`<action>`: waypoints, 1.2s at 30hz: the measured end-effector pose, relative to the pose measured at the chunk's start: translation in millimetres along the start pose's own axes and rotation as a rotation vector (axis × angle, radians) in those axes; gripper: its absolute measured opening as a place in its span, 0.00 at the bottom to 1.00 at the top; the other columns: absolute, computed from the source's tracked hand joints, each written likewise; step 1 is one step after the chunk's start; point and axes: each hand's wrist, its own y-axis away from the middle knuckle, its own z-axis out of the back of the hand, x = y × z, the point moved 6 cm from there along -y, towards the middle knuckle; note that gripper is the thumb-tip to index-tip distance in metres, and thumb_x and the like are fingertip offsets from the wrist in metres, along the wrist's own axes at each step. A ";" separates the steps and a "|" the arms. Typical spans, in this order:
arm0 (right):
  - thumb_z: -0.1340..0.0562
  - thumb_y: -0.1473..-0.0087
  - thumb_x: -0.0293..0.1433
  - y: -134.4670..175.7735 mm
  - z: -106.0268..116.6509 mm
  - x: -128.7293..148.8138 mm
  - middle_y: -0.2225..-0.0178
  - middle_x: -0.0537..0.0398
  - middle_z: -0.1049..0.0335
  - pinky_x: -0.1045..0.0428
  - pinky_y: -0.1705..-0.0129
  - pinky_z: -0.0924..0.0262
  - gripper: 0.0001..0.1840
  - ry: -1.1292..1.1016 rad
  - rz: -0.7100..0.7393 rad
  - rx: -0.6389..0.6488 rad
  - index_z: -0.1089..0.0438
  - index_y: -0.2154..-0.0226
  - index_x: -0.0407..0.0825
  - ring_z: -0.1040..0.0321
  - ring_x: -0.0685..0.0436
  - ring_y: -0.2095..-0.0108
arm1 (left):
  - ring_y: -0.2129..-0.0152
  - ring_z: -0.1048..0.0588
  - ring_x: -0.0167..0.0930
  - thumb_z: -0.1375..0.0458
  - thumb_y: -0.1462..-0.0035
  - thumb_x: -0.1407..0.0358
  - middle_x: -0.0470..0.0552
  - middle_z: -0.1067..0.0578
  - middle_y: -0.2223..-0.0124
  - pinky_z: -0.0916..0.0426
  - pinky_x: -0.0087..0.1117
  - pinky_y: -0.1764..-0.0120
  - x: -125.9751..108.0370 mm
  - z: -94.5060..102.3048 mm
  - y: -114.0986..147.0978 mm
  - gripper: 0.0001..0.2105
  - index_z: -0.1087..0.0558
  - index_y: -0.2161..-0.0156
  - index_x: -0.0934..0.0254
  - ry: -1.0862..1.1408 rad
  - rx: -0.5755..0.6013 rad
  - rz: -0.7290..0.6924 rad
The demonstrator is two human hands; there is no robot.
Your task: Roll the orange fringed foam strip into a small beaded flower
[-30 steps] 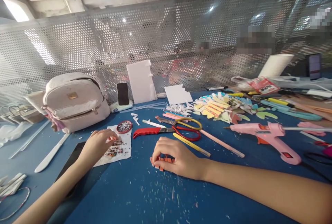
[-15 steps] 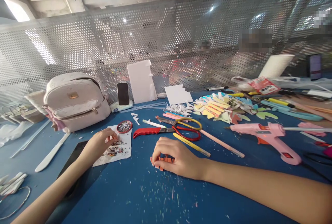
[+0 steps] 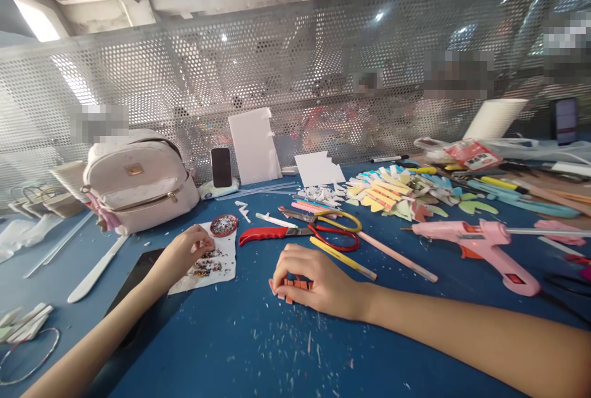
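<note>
My right hand rests on the blue table, its fingers curled around a small orange piece with dark gaps across it. Part of that piece is hidden by the fingers. On the left, my left hand bends its fingers together in a pinch over a white sheet. Small dark and coloured bits lie scattered on that sheet under the fingertips. Whatever the pinch holds is too small to see. A round red-rimmed dish of tiny bits sits at the sheet's upper edge.
Beyond my hands lie a red-handled knife, scissors and a yellow pen. A pink glue gun is at right, near a heap of paper cuttings. A backpack and an upright phone stand behind.
The view has shifted slightly, so everything sits a little further right. Both hands keep nearly the same pose and place on the table.
</note>
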 end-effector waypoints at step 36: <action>0.39 0.40 0.26 1.1 -0.8 -1.6 0.68 0.56 0.27 0.50 0.58 0.40 0.04 -0.001 -0.001 0.018 0.31 0.68 0.48 0.35 0.48 0.66 | 0.68 0.25 0.35 0.44 0.44 0.60 0.52 0.24 0.61 0.32 0.36 0.62 -4.2 -0.6 -0.9 0.09 0.24 0.70 0.61 0.064 -0.022 0.032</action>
